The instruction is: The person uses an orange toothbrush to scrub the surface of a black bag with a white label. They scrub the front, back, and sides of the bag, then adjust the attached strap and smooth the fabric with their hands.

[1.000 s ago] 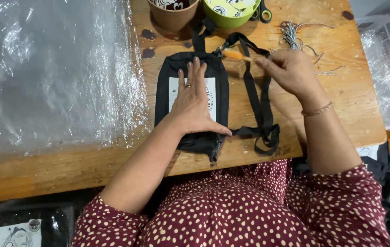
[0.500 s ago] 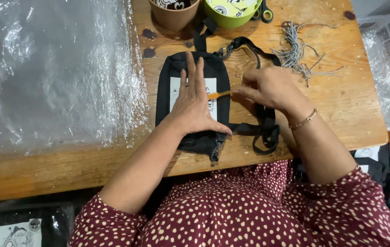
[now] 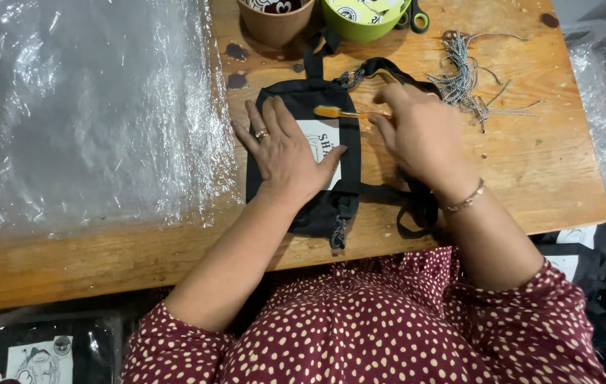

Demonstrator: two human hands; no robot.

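Since the earlier frame the right hand (image 3: pixel 424 139) has been carried from the strap side onto the black pouch (image 3: pixel 310 160), and a small orange-handled brush (image 3: pixel 338 112) has been brought across the pouch's upper edge. The left hand (image 3: pixel 285 153) has been kept flat where it was.

Nearest the camera, a dark red dotted garment (image 3: pixel 360 327) is seen, with forearms stretched out from it over the worktop (image 3: pixel 530 163). The pouch is laid flat near the worktop's front edge, its lower end just over that edge. It is pressed down by the left hand, whose fingers (image 3: pixel 260 117) are spread wide and flat on the white printed patch (image 3: pixel 324 146); a ring is worn on one of them. The brush is pinched in the right hand's fingers (image 3: pixel 388 96), closed narrowly on its handle, the bristle end resting on the pouch. A black strap (image 3: pixel 417 206) is looped beneath the right wrist.

To the left, a clear plastic sheet (image 3: pixel 89 114) is spread over the worktop. Further back, a bundle of grey cords (image 3: pixel 466 78) is lying right of the pouch, and a brown cup (image 3: pixel 274 21) and a green bowl (image 3: pixel 363 18) are set at the far edge.
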